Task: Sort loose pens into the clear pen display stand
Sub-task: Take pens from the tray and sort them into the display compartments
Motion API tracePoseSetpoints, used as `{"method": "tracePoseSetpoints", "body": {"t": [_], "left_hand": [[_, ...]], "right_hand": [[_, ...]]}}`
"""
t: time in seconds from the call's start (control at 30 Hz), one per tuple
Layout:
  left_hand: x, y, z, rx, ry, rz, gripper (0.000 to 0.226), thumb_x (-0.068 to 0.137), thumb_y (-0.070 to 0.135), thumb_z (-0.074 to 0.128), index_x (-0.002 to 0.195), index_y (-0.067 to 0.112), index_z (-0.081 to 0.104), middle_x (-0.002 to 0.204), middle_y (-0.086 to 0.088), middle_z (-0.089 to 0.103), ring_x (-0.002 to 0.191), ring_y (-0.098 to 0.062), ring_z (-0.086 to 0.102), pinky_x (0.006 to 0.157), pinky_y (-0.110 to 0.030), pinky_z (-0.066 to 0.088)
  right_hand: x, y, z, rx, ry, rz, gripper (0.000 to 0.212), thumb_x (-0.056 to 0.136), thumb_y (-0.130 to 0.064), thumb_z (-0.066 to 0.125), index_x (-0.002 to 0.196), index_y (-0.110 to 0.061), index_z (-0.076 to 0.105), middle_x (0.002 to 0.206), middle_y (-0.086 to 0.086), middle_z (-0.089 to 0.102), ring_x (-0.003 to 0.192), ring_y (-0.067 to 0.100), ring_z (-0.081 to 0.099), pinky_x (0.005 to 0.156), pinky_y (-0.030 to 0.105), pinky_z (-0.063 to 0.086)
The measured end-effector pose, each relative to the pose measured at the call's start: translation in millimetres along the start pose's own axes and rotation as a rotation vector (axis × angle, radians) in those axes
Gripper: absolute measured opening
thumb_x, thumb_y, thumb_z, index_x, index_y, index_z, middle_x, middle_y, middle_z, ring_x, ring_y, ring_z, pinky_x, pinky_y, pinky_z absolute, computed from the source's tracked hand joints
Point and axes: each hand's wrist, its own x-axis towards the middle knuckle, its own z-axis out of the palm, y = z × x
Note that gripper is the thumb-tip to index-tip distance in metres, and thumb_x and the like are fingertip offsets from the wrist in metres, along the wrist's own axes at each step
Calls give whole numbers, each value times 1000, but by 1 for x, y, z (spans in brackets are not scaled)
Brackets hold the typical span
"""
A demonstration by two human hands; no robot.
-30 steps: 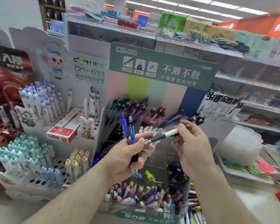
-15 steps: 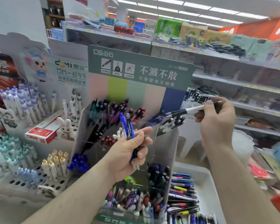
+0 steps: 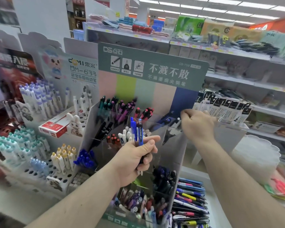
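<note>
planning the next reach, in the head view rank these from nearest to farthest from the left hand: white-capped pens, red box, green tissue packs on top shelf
1. white-capped pens, just left of the left hand
2. red box, further left on the white stand
3. green tissue packs, high on the top shelf behind

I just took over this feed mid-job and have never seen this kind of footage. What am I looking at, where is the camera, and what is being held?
No machine here: a person works with bare hands, filmed by one wide-angle camera on their head, looking forward and down. The left hand grips two blue pens upright. The right hand reaches to the top right compartment of the clear pen display stand, fingers curled; whether it holds a pen there is unclear. Loose pens lie in a white tray at lower right.
</note>
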Motion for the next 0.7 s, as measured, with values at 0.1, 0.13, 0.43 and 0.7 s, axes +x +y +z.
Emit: {"method": "tracePoseSetpoints", "body": {"t": [0.1, 0.13, 0.43, 0.7], "left_hand": [[-1, -1, -3, 0, 3, -6, 34, 77, 18, 62, 108, 7, 70, 71, -2, 60, 47, -8, 40, 38, -18, 24], [-1, -1, -3, 6, 4, -7, 33, 78, 18, 62, 108, 7, 70, 70, -2, 60, 47, -8, 40, 38, -18, 24], [-4, -2, -3, 137, 24, -42, 20, 96, 7, 57, 107, 13, 72, 71, -2, 62, 51, -10, 40, 41, -19, 25], [-10, 2, -3, 190, -67, -78, 13, 94, 15, 60, 87, 4, 60, 63, -3, 60, 44, -9, 42, 38, -16, 24]], "right_hand": [[-3, -5, -4, 37, -59, -24, 32, 99, -28, 44, 106, -33, 74, 88, -10, 58, 117, 24, 39, 107, 47, 32], [-4, -7, -6, 24, -85, -37, 33, 100, -31, 41, 107, -34, 73, 90, -11, 57, 119, 24, 38, 107, 47, 32], [-34, -30, -13, 186, 221, -328, 28, 94, -38, 51, 92, -22, 75, 84, -8, 71, 89, 15, 60, 87, 43, 48], [-74, -55, 14, 471, -152, -309, 12, 91, -18, 69, 94, -29, 64, 70, -10, 64, 59, 7, 58, 59, 21, 49]]}}
